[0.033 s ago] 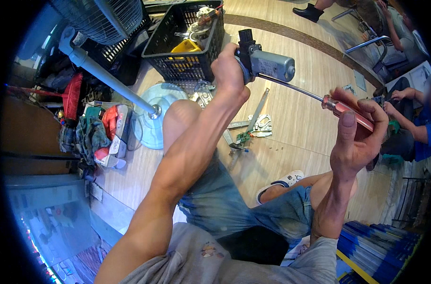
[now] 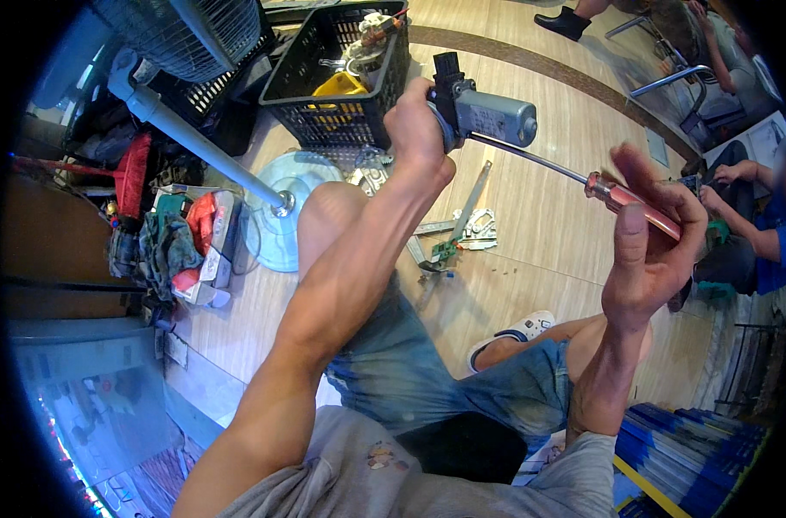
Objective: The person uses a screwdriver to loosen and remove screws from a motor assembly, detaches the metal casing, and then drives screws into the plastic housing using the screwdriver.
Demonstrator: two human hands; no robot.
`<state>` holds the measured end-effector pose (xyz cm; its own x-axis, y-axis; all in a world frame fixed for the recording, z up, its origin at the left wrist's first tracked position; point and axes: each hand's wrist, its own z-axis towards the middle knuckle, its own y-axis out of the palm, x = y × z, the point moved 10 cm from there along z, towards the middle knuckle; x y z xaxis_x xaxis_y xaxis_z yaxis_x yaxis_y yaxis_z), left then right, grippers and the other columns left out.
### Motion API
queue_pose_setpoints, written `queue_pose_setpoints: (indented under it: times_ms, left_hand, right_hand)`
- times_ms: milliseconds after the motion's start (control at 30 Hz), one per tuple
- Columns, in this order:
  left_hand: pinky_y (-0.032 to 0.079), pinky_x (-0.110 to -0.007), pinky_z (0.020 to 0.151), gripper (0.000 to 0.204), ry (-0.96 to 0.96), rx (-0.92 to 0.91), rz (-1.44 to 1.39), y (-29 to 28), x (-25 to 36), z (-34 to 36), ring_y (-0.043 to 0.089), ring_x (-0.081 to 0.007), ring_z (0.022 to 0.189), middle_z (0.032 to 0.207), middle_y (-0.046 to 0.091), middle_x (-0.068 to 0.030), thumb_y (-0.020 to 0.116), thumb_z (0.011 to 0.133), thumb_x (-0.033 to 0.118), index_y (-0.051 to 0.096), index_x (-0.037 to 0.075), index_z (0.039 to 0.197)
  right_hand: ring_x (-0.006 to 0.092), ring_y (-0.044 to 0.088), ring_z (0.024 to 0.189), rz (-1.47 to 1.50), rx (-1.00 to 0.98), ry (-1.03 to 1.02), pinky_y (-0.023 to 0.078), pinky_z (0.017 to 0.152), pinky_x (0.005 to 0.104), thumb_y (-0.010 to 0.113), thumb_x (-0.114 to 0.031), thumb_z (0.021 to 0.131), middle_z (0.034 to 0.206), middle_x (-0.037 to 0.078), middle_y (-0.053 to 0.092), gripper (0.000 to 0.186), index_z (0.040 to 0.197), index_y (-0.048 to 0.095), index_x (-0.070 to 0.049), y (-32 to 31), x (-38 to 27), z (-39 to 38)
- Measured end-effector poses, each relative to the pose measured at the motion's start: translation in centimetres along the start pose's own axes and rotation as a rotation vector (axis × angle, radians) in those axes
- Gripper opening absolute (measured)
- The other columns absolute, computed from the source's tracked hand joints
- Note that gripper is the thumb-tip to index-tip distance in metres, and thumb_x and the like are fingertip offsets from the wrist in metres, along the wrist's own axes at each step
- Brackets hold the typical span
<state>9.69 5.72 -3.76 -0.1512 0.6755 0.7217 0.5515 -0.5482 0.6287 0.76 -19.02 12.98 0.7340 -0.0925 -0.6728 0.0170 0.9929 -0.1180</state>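
My left hand [image 2: 415, 134] is wrapped round a motor unit [image 2: 497, 116], a silver cylinder on a black housing, held high in the upper middle. A long screwdriver [image 2: 639, 211] with a translucent red handle runs from that housing, where its tip is hidden, to my right hand [image 2: 648, 263]. The thumb and curled fingers of my right hand are around the handle, with one finger lifted away from it. Below the motor, metal parts [image 2: 475, 226] and a long metal strip [image 2: 475, 186] lie on the tiled floor.
A black crate [image 2: 324, 125] of parts sits at the top. A standing fan [image 2: 294, 224], a red tool [image 2: 134, 181] and a tray of rags [image 2: 173, 242] are at left. A co-worker's hands [image 2: 721, 177], another person's boot [image 2: 566, 22] and stacked blue items [image 2: 687, 440] are at right.
The upper finger of my right hand has risen a little away from the screwdriver handle. My left hand and the motor are in nearly the same place.
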Motion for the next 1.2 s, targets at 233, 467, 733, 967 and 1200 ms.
queue_pose_setpoints:
  times_ms: [233,467,733,967,1200]
  left_hand:
    - [0.044,-0.034,0.047,0.021,0.011,0.009,-0.01,0.1,0.1,-0.4,0.058,-0.0161,0.056,0.072,0.061,-0.0079,0.056,0.082,0.019,0.062,-0.001,0.075]
    - [0.044,-0.033,0.046,0.022,-0.001,-0.006,-0.008,0.3,-0.1,-0.5,0.058,-0.0158,0.055,0.071,0.062,-0.007,0.056,0.083,0.019,0.064,0.0,0.077]
    - [0.044,-0.033,0.046,0.021,-0.008,0.026,-0.022,-0.3,0.0,-0.2,0.059,-0.0165,0.057,0.073,0.063,-0.0072,0.056,0.082,0.02,0.064,0.001,0.078]
    - [0.044,-0.033,0.045,0.021,0.013,0.005,-0.061,-0.2,0.3,0.3,0.059,-0.0171,0.056,0.071,0.061,-0.0068,0.056,0.082,0.021,0.062,0.001,0.079]
    - [0.042,-0.034,0.043,0.022,0.003,-0.004,-0.029,-0.4,0.0,0.6,0.058,-0.0168,0.055,0.071,0.062,-0.0069,0.055,0.084,0.022,0.063,0.001,0.08]
  right_hand:
    - [0.0307,0.065,0.106,-0.076,-0.109,0.125,0.054,0.091,0.0375,0.06,0.0,0.093,0.115,0.028,0.061,0.031,0.118,0.041,-0.001,-0.9,0.9,-0.6]
    - [0.0279,0.068,0.097,0.154,0.048,0.003,0.056,0.086,0.0362,0.062,-0.004,0.093,0.108,0.026,0.065,0.03,0.116,0.044,0.001,-0.7,0.3,0.3]
    - [0.03,0.064,0.108,-0.105,-0.055,0.18,0.053,0.094,0.0398,0.062,-0.002,0.091,0.123,0.028,0.058,0.035,0.119,0.042,0.0,-1.4,2.4,-0.9]
    - [0.0296,0.065,0.107,0.297,0.009,0.054,0.053,0.093,0.0375,0.065,-0.002,0.09,0.112,0.027,0.063,0.034,0.115,0.043,0.001,-0.5,1.1,-0.1]
    - [0.0293,0.067,0.1,-0.14,-0.045,0.101,0.056,0.087,0.0378,0.066,0.001,0.089,0.111,0.027,0.063,0.036,0.116,0.043,0.001,-0.8,1.4,-1.4]
